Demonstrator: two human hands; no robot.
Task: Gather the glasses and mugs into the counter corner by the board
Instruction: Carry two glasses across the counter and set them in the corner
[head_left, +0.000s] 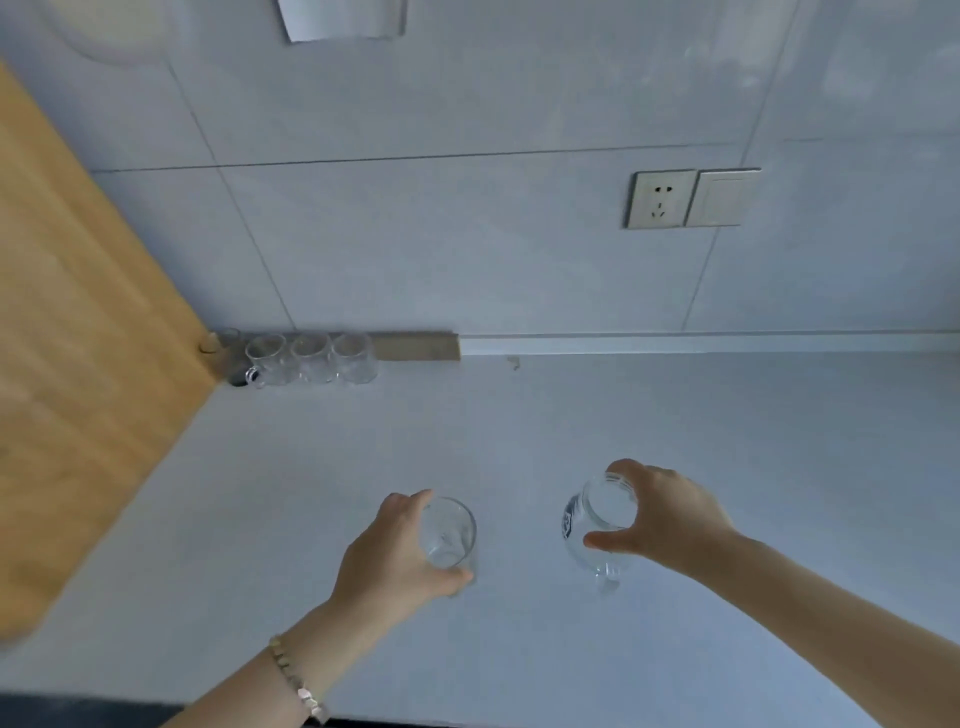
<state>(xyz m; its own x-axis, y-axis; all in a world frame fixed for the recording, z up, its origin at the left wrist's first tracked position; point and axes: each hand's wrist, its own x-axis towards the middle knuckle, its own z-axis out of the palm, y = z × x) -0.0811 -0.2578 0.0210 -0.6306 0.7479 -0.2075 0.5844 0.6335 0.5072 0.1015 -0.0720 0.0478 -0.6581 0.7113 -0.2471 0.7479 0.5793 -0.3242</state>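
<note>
While both hands are loaded, the step looks like a carry from the front-middle of the counter (519, 441) to its back-left corner, beside the wooden board (78, 338).

L hand (395, 551): fingers and thumb curled round the wall of a clear glass (449, 535), wrapping it from its left side. R hand (670, 519): fingers spread wide over the mouth of a clear mug (597, 525), fingertips on the far rim, thumb on the near rim, pinching it from above. Can't tell whether either base rests on the counter or is just off it.

Doing it well, IMO: keep both pieces vertical and low over the counter. The R rim pinch looks like the weaker hold, so go slow w/ no swinging. A row of clear glasses (309, 358) already stands at the back-left corner along the back edge, packed close together. Set the new pieces down at the row's right end or in front of it, w/o knocking glass on glass. L hand is nearer the corner, so prob. place that one first and avoid crossing arms.

Both pieces stand upright, long axis vertical, mouths up toward the camera. The mug's handle points at the counter's front edge, i.e. toward the person. Turn it away from neighbours before setting down. No handle visible on the glass, so its facing doesn't matter.
</note>
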